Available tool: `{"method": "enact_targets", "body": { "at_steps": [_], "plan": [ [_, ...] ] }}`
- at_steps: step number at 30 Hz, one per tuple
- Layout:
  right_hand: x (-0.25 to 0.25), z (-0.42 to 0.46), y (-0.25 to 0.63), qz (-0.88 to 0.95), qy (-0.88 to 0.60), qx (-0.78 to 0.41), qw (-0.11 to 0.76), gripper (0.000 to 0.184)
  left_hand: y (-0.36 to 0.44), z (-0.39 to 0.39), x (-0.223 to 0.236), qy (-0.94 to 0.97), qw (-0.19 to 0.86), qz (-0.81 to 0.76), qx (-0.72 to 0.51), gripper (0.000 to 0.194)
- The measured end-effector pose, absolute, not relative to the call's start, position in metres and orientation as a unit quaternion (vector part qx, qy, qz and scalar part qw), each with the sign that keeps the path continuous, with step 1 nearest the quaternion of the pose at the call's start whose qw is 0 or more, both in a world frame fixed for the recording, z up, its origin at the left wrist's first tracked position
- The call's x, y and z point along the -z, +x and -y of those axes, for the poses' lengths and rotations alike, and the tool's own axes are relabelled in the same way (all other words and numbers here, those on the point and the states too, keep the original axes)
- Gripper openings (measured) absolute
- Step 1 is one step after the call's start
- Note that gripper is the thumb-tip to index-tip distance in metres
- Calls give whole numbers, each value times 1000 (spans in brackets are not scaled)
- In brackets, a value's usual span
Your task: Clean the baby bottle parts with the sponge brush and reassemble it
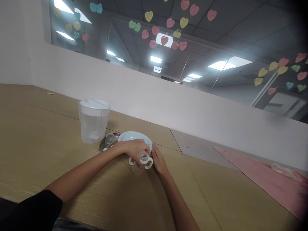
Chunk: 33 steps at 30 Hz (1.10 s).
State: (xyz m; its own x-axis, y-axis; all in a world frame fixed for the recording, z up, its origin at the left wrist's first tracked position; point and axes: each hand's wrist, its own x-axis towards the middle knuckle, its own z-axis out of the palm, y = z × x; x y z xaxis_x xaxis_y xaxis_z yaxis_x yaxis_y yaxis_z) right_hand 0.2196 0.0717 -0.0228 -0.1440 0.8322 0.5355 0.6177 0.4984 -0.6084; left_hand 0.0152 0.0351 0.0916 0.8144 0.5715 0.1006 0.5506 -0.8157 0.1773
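My left hand is closed round a clear baby bottle with white side handles. The bottle has no cap on, and its open neck faces up toward me. My right hand lies just to the right of the bottle, fingers stretched forward, their tips against or very near the rim of a pale blue bowl. Behind my left wrist is a round metal tray, partly hidden by the arm. On it rests a small clear dome-shaped cap among other small parts.
A translucent lidded container stands left of the tray. The wooden table meets a white wall with a window above. A pink mat lies at the right, and a small flat piece at the far left.
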Motion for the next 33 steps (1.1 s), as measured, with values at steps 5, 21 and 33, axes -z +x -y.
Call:
{"method": "enact_targets", "body": {
  "at_steps": [5,21,33],
  "plan": [
    [11,-61,214,723,-479,-113,485,53,11,-32,-94,945,111,-301,-64,57],
    [-6,-36,196,628,-393,166,651,14,-69,-101,-79,756,81,-649,-21,16],
    [-8,-23,191,789,-186,320,491,34,-69,-110,-56,718,62,-693,12,12]
  ]
}}
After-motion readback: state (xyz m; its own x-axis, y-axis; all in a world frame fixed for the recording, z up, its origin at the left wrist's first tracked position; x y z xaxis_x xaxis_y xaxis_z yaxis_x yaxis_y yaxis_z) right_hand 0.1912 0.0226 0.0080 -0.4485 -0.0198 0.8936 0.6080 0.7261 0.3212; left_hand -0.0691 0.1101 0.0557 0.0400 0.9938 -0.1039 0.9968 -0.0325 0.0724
